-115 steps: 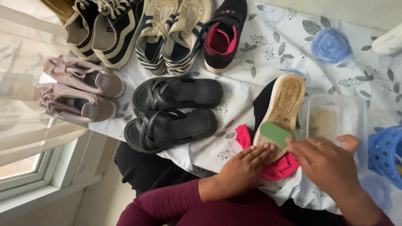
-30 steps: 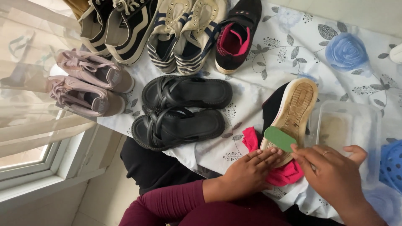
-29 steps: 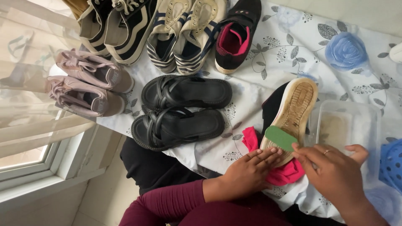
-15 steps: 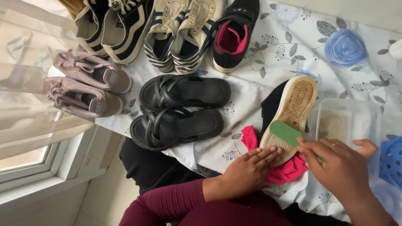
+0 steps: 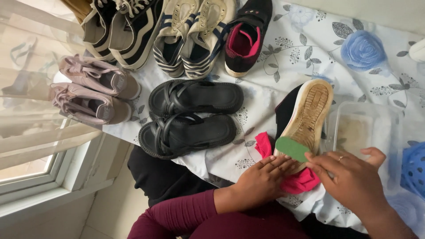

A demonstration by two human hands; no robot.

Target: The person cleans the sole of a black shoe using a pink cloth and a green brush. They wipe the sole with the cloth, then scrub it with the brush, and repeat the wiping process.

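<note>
In the head view, a black shoe with a pink lining (image 5: pixel 305 119) is being held sole-up on a floral cloth (image 5: pixel 305 48) that is spread over the surface. The heel end of the shoe is being steadied by the left hand (image 5: pixel 261 183), whose fingers (image 5: pixel 276 164) are being pressed flat and close together against the pink lining. A green scrubbing pad (image 5: pixel 292 148) is being pinched against the lower part of the tan sole by the right hand (image 5: pixel 354 183), its fingers (image 5: pixel 321 163) being closed on the pad's edge. Just beside the shoe, on its right, a clear plastic container (image 5: pixel 367 130) is resting on the cloth; whether liquid is being held in it cannot be told. A blue perforated basket (image 5: pixel 414 170) is being cut off by the right edge of the picture.

As a judgement, the scrubbing is looking only partly done: dark grime is showing along the middle of the sole, above the pad.

The other footwear is lying well apart and untouched: a pair of black sandals (image 5: pixel 190 115) near the middle, a matching black and pink shoe (image 5: pixel 245 37) upright at the top, striped sneakers (image 5: pixel 190 35), black and white sneakers (image 5: pixel 115 28), and a pair of pink sneakers (image 5: pixel 90 95) by the window.
</note>
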